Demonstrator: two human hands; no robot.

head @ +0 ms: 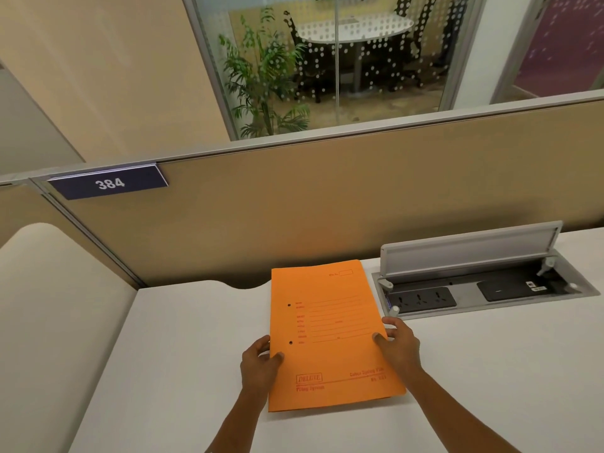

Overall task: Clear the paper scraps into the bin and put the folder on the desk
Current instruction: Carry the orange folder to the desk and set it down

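I have the flat orange card folder with red printing (pixel 330 335) between my two hands, low over the white desk top (pixel 183 354). My left hand (pixel 260 361) pinches its left edge, thumb on the cover and the other fingers curled beneath. My right hand (pixel 400 343) takes the right edge the same way, thumb on top, fingers narrow around the card. Whether the near corner is touching the desk I cannot tell; a thin shadow along the near edge makes me think that edge is a little raised.

The folder's long axis runs away from me, near to far, tilted slightly to the left at its far end. Both hands sit on its near half, about level with each other, so neither is closer. The desk lies directly below, so I judge the coming move is straight down and then letting go.

To the right, close beside my right fingers, is the open grey socket box with its lid raised (pixel 483 282); the folder's right edge should stay clear of it. I see no paper scraps and no bin here.
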